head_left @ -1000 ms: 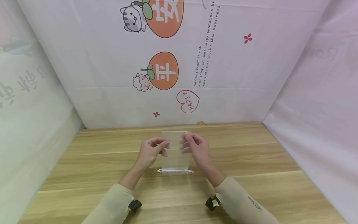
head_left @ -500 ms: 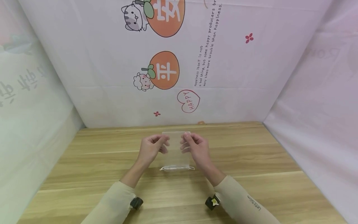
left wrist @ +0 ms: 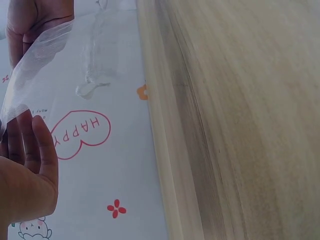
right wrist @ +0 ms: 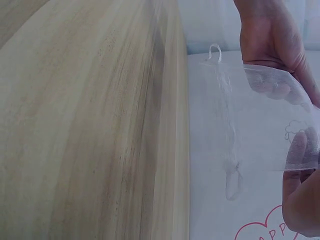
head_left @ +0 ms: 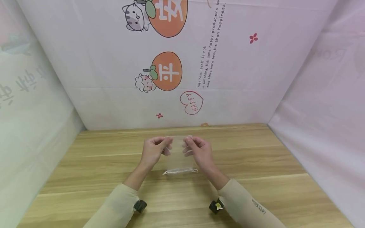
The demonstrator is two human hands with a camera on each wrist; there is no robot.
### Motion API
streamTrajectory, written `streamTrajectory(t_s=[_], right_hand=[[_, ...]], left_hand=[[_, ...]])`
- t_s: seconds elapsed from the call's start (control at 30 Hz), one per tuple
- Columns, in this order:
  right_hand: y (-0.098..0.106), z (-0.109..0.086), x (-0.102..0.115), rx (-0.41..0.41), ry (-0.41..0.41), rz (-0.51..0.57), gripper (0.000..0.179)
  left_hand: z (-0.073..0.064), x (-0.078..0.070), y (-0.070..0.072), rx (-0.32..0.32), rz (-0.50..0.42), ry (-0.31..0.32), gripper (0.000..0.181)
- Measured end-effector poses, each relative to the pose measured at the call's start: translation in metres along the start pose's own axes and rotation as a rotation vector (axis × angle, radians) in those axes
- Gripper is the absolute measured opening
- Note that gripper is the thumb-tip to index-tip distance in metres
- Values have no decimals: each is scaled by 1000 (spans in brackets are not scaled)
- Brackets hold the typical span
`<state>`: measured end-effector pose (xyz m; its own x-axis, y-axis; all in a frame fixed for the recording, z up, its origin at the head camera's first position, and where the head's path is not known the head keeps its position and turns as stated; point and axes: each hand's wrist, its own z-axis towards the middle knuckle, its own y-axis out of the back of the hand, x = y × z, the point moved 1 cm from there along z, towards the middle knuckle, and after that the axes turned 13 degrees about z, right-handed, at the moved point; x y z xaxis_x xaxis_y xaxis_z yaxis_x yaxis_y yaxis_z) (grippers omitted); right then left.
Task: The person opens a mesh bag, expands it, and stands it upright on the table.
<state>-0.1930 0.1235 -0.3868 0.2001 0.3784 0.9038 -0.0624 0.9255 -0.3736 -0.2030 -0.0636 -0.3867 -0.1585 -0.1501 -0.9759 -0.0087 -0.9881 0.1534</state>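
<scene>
A sheer white organza drawstring bag (head_left: 179, 160) hangs between both hands in the head view, its drawstring edge at the bottom and a small cord loop at each end. My left hand (head_left: 152, 151) pinches the bag's upper left corner, thumb in front and the other fingers behind the mesh. At the upper right corner, my right hand (head_left: 202, 152) pinches in the same way. Through the thin mesh, the fingers show faintly. In the right wrist view, the gathered drawstring (right wrist: 227, 110) runs along the edge away from the hands, and the bag looks flat.
A wood-grain table (head_left: 176, 202) lies beneath the hands. Behind it rises a white printed cloth (head_left: 228, 104) with cartoon fruit and a red heart; plain cloth sides stand left and right. Black wrist bands (head_left: 140, 206) sit at both sleeves.
My left hand has slid up slightly to the bag's top corner. The bag's top edge has dropped a little, while its drawstring edge has risen slightly. The right hand has barely moved.
</scene>
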Motion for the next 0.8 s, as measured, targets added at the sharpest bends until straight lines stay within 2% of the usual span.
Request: streamTrajectory(t_s=[0.2,0.57,0.8], right_hand=[[0,0,-1,21,5,-10,20],[2,-2,1,68,0,-43,13],[4,-2,3,74,-4,-51,14]], left_hand=[[0,1,1,-2,-16,15,41],[0,2,2,8,-7,10,26],[0,-1,4,6,15,8,29]])
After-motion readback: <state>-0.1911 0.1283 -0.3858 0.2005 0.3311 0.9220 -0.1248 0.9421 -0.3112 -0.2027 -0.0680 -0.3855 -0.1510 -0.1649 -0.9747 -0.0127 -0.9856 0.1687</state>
